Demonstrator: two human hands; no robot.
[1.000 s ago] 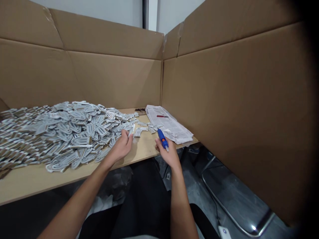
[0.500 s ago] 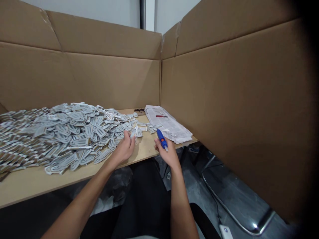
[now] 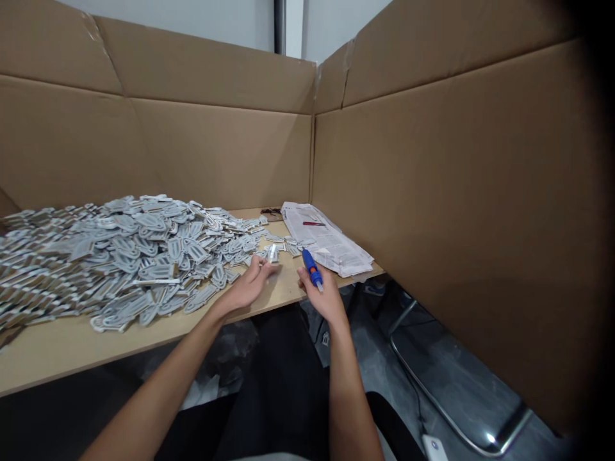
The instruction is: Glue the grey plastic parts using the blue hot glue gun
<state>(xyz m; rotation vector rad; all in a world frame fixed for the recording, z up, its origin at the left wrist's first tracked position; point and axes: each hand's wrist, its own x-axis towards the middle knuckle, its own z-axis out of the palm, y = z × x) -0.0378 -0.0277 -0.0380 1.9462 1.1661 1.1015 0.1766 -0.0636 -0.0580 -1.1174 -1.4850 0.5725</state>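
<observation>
My left hand (image 3: pixel 252 282) pinches a small grey-and-white flat piece (image 3: pixel 272 253) between thumb and fingers, just above the table. My right hand (image 3: pixel 324 291) is closed around a blue glue gun (image 3: pixel 312 269) with an orange part on it. Its nozzle points away from me, and a pale stick end shows at the back. The two hands are apart, and the nozzle does not touch the held piece. A big heap of similar grey-and-white pieces (image 3: pixel 158 250) covers the left of the table, close to my left hand. Several loose pieces (image 3: pixel 291 245) lie beyond my hands.
The wooden table (image 3: pixel 62 352) ends close to my lap. Newspaper sheets (image 3: pixel 331 246) lie at its right end, with a red pen-like object (image 3: pixel 314 224) on them. Tall cardboard walls (image 3: pixel 221 147) stand behind and to the right. A metal-framed chair (image 3: pixel 451 384) stands below on the right.
My left hand has moved a little to the right and turned, tilting the piece it holds. The right hand with the glue gun stays nearly still.
</observation>
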